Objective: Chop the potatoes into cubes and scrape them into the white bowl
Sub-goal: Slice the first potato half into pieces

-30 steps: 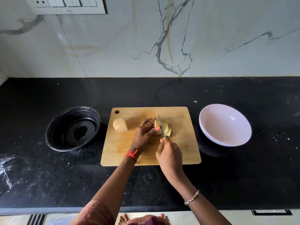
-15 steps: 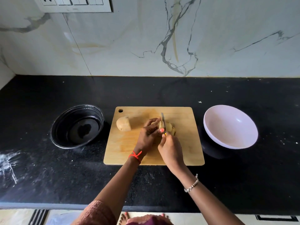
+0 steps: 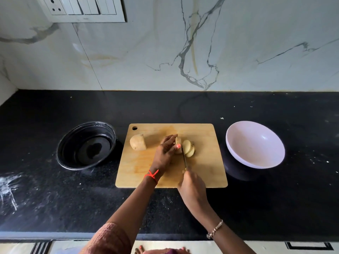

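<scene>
Counter: you are working on a black speckled countertop (image 3: 183, 107) with white flecks across it and a white smear (image 3: 9, 187) at its left front
Wall: white marble-look panels (image 3: 128, 57) with grey veins rise behind the counter, and a switch plate (image 3: 84, 8) is mounted at the upper left
Board: a wooden cutting board (image 3: 207, 143) lies flat mid-counter, with its hanging hole at the far left corner
Left hand: your left hand (image 3: 165, 153) curls its fingers over a potato piece (image 3: 178, 142) near the board's centre and pins it down
Right hand: your right hand (image 3: 192, 187) grips the knife (image 3: 184, 158) handle at the board's near edge, and the blade lies against the piece's right side
Slices: cut rounds (image 3: 189, 148) lean together just right of the blade
Spare half: a potato half (image 3: 138, 142) rests apart on the board's left side
White bowl: the white bowl (image 3: 256, 149) stands on the counter just right of the board
Black bowl: a black bowl (image 3: 77, 140) stands on the counter to the left of the board
</scene>
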